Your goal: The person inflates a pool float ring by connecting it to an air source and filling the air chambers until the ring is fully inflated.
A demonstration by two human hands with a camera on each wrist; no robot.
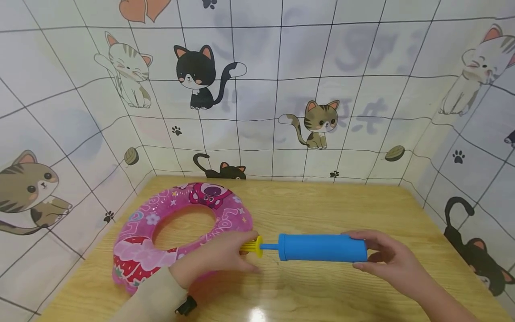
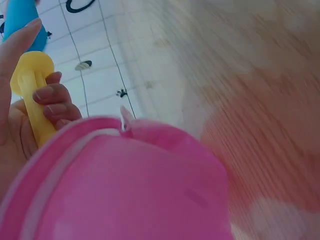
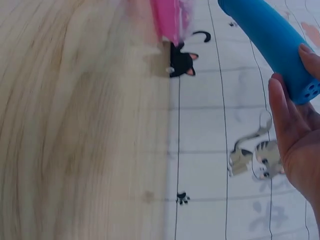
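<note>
A blue hand pump (image 1: 322,248) is held level between both hands over the table. My left hand (image 1: 223,252) grips its yellow handle (image 2: 34,95); in the left wrist view the fingers curl round it. A short stretch of blue rod (image 1: 268,247) shows between handle and barrel. The far end of the barrel is pinched by my right hand (image 1: 388,259), thumb below and fingers above. Small holes dot that end cap (image 3: 312,92) in the right wrist view. Behind my left forearm lies a pink inflated swim ring (image 1: 138,221), partly covered by the arm.
The wooden table (image 1: 322,205) has cloth walls (image 1: 257,98) printed with cats and grid lines at its back and both sides. A small black object (image 1: 186,306) is at the left sleeve. In the left wrist view the ring's pink side (image 2: 135,190) fills the foreground.
</note>
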